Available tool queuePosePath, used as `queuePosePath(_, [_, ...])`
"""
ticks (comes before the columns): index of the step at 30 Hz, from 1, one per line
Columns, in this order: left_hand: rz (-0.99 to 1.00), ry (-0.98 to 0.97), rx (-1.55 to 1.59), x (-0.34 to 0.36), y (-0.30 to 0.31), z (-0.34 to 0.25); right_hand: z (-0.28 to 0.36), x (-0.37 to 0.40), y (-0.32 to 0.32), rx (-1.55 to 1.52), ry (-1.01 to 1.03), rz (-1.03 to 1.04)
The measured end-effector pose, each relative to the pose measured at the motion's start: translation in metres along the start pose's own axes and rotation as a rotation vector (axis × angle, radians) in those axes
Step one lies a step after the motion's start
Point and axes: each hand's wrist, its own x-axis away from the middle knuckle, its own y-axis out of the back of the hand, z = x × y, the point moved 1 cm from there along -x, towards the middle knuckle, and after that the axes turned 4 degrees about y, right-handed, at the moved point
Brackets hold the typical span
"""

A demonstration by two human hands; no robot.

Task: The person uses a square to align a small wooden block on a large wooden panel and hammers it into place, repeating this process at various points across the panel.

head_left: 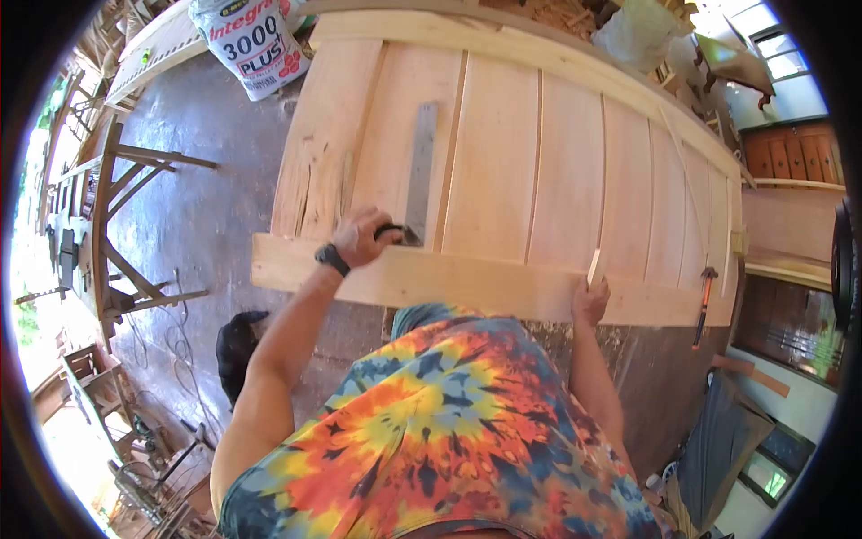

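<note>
A large pale wooden panel (494, 153) of boards set between two long rails lies in front of me. My left hand (362, 238), wearing a black wrist band, is closed around a dark handle-like piece by the near rail (404, 274). This piece meets the lower end of a long grey metal blade (421, 171) lying flat on the boards; together they look like a square. My fingers partly hide the joint. At the near rail further right, my right hand (590, 301) is closed on a short, pale wooden strip (595, 267) pointing up and away.
A hammer (705, 305) with an orange and black handle lies across the near rail at right. A thin wooden stick (687, 171) rests on the panel. A printed sack (256, 49) stands at upper left, near a wooden trestle (117, 216). A black item (238, 350) lies below left.
</note>
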Motion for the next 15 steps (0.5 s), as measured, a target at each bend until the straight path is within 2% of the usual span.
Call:
queuePosePath(1, [-0.005,0.03,0.046,0.007,-0.017,0.008,0.002,-0.001,0.001,0.006,-0.014,0.01])
queuePosePath(7, [-0.031,0.035,0.04,0.017,-0.041,-0.055,0.013,-0.002,0.01,0.012,-0.067,0.047])
queuePosePath(15, [0.032,0.113,0.045,0.03,-0.065,-0.069,0.013,-0.005,0.005,0.078,-0.099,0.033])
